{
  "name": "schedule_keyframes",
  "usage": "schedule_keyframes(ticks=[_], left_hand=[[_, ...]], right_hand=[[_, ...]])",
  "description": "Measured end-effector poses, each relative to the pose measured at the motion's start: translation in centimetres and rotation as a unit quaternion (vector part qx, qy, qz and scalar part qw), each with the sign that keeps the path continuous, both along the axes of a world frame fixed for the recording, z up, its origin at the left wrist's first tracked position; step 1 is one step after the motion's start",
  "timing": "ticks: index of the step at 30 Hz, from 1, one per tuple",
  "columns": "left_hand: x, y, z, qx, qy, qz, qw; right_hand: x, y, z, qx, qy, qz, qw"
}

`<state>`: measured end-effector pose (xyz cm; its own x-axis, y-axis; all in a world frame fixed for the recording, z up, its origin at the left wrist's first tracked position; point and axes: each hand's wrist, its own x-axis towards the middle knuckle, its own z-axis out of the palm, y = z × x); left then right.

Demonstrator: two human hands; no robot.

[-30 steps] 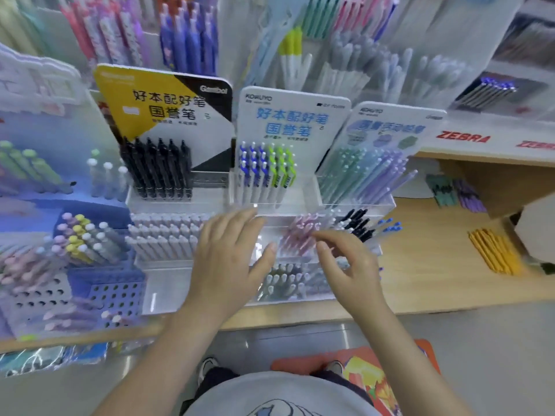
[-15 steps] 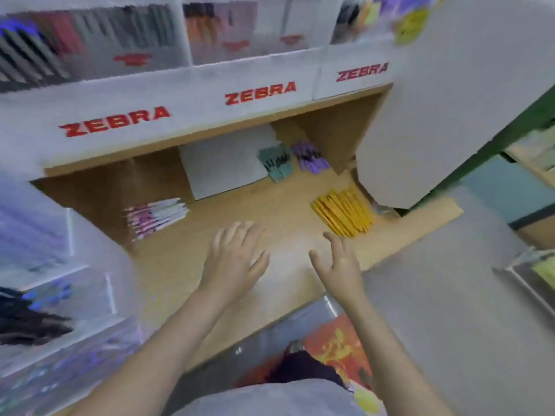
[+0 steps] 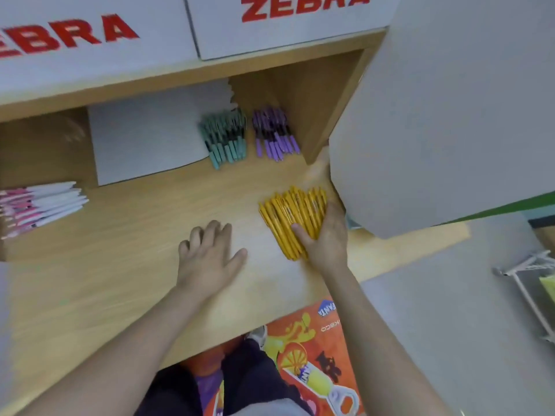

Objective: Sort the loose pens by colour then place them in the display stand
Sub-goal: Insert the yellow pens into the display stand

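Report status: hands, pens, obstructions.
Left hand open, empty, over the counter. Right hand gripping yellow pens. Nothing in the way.

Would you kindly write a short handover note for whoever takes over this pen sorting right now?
Left hand: open, holds nothing, over the light wooden counter.
Right hand: fingers curled round the pile of yellow pens.
Teal pens and purple pens lie in separate piles further back; pink-and-white pens far left.
Done: colours grouped.
Left: all piles still need placing; the display stand is out of view.
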<state>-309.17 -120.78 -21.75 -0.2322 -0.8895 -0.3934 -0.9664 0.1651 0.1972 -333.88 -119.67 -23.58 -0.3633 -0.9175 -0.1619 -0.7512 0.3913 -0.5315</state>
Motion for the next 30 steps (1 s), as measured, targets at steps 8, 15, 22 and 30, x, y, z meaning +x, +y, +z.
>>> schedule_keyframes(ticks=[8,15,22,30], left_hand=[[1.0,0.4,-0.6,0.0,0.078,0.063,0.995],[1.1,2.0,-0.4,0.065,0.241,0.269,0.93],[-2.1,1.6,-1.6,0.058,0.386,0.31,0.867],[-2.4,-1.1,-1.5,-0.001,0.385,0.341,0.857]], right_hand=[[3.3,0.0,-0.8,-0.013,0.016,0.058,0.998],[8.5,1.1,-0.2,0.008,-0.007,0.094,0.995],[7.7,0.4,0.7,0.042,-0.055,0.049,0.996],[7.1,-1.3,1.5,0.092,-0.092,-0.01,0.991]])
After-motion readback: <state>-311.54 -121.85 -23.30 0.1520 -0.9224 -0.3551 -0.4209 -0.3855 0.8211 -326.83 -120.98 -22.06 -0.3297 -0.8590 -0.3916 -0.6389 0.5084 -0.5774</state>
